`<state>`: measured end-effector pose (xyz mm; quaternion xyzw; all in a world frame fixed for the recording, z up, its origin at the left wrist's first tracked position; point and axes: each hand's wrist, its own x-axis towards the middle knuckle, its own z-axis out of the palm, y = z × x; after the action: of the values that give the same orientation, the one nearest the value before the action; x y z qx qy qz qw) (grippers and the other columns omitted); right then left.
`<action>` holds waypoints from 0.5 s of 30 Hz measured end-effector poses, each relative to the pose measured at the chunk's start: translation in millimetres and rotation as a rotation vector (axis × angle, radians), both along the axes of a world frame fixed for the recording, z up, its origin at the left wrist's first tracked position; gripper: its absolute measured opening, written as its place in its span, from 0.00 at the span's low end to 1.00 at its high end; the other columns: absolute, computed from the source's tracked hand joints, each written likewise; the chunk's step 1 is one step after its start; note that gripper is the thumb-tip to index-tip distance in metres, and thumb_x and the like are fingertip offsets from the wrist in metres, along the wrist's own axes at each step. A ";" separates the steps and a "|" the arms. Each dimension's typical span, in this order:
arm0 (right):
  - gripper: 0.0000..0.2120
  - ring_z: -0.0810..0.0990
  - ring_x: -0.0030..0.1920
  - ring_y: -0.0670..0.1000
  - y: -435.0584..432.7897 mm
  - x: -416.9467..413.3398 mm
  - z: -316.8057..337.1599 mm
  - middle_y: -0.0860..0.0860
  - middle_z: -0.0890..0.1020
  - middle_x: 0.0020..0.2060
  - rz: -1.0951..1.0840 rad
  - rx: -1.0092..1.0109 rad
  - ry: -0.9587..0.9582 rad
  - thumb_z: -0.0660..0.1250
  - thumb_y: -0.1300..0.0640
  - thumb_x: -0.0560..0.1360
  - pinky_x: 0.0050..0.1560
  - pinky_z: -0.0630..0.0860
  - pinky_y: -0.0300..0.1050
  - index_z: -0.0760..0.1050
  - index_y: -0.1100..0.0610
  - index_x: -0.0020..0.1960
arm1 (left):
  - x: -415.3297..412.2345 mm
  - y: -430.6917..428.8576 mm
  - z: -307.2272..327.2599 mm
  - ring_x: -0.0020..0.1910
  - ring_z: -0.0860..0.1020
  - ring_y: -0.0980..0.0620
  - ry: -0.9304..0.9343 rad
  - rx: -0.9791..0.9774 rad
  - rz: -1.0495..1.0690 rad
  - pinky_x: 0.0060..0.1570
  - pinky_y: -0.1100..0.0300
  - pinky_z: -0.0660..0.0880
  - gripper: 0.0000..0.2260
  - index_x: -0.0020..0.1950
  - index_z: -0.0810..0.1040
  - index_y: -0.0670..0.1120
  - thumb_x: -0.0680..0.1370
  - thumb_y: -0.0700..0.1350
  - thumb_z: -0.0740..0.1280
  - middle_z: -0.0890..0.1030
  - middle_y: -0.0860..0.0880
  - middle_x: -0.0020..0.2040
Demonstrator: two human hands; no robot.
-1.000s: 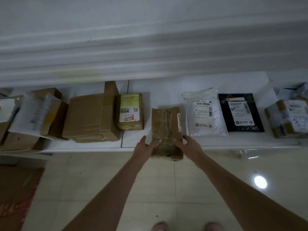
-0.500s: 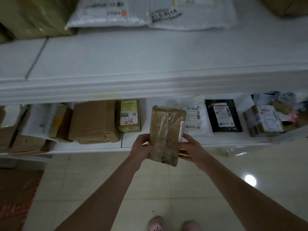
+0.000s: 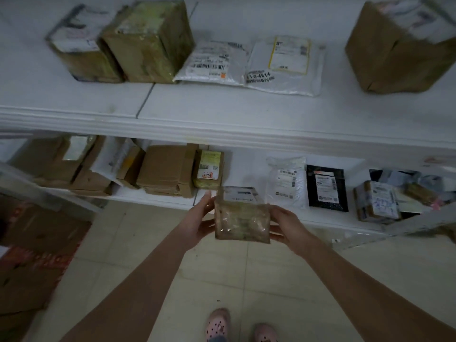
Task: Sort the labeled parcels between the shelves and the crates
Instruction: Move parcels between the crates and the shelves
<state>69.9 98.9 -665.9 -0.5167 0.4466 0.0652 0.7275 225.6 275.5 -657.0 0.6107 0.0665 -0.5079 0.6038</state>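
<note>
A small brown taped parcel (image 3: 242, 219) with a white label on its top face is held in the air in front of the lower shelf (image 3: 320, 219). My left hand (image 3: 201, 217) grips its left side and my right hand (image 3: 287, 224) grips its right side. Behind it on the lower shelf lie a white bag parcel (image 3: 287, 182), a black bag parcel (image 3: 327, 187) and a small yellow-labelled box (image 3: 208, 169). The upper shelf (image 3: 222, 114) carries two brown boxes (image 3: 148, 40) and two white bag parcels (image 3: 217, 61).
Stacked flat cardboard (image 3: 165, 170) and more boxes fill the lower shelf's left part. A taped box (image 3: 377, 199) and loose packets sit at its right end. A large brown box (image 3: 399, 45) stands on the upper shelf at right. Red-printed cardboard (image 3: 32, 255) lies on the floor, left.
I have lifted the brown parcel off the lower shelf and turned it so its end faces me, label on top. The view has risen and now shows the top of the upper shelf.
</note>
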 end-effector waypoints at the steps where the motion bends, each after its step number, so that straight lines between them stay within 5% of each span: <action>1: 0.14 0.83 0.51 0.53 1.7 -2.1 2.8 0.49 0.85 0.49 0.036 -0.004 0.028 0.65 0.41 0.76 0.56 0.77 0.49 0.81 0.48 0.54 | -4.0 3.7 2.4 0.51 0.83 0.45 0.020 -0.050 0.026 0.48 0.49 0.79 0.15 0.54 0.83 0.51 0.75 0.57 0.67 0.84 0.48 0.53; 3: 0.19 0.82 0.53 0.55 6.6 -6.6 6.5 0.50 0.85 0.50 0.105 0.004 0.043 0.66 0.36 0.72 0.58 0.78 0.50 0.80 0.47 0.56 | -11.6 11.6 6.4 0.51 0.83 0.44 0.020 -0.109 0.048 0.46 0.49 0.79 0.13 0.58 0.81 0.50 0.75 0.50 0.70 0.83 0.44 0.54; 6: 0.18 0.82 0.54 0.55 15.1 -12.3 10.5 0.50 0.85 0.51 0.135 0.091 -0.015 0.72 0.44 0.71 0.58 0.77 0.50 0.77 0.41 0.61 | -21.1 22.2 14.9 0.48 0.81 0.44 -0.026 -0.049 0.034 0.41 0.50 0.78 0.15 0.61 0.78 0.55 0.76 0.41 0.67 0.83 0.44 0.51; 10: 0.21 0.82 0.54 0.55 26.3 -17.0 19.9 0.49 0.85 0.50 0.131 0.111 -0.037 0.72 0.54 0.72 0.49 0.78 0.47 0.74 0.38 0.61 | -32.4 37.2 23.3 0.52 0.80 0.42 -0.033 -0.013 0.008 0.49 0.46 0.78 0.21 0.66 0.72 0.53 0.75 0.37 0.66 0.82 0.43 0.53; 15: 0.23 0.82 0.52 0.55 35.3 -11.2 36.1 0.50 0.85 0.49 0.142 0.078 -0.033 0.73 0.59 0.69 0.47 0.78 0.47 0.74 0.38 0.59 | -39.2 46.3 40.8 0.52 0.80 0.43 -0.056 0.010 0.018 0.46 0.49 0.79 0.26 0.70 0.69 0.52 0.73 0.39 0.69 0.82 0.43 0.56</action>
<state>58.8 134.1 -629.9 -0.5192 0.3940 0.1253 0.7480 186.3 321.8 -616.2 0.6271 0.0577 -0.4848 0.6070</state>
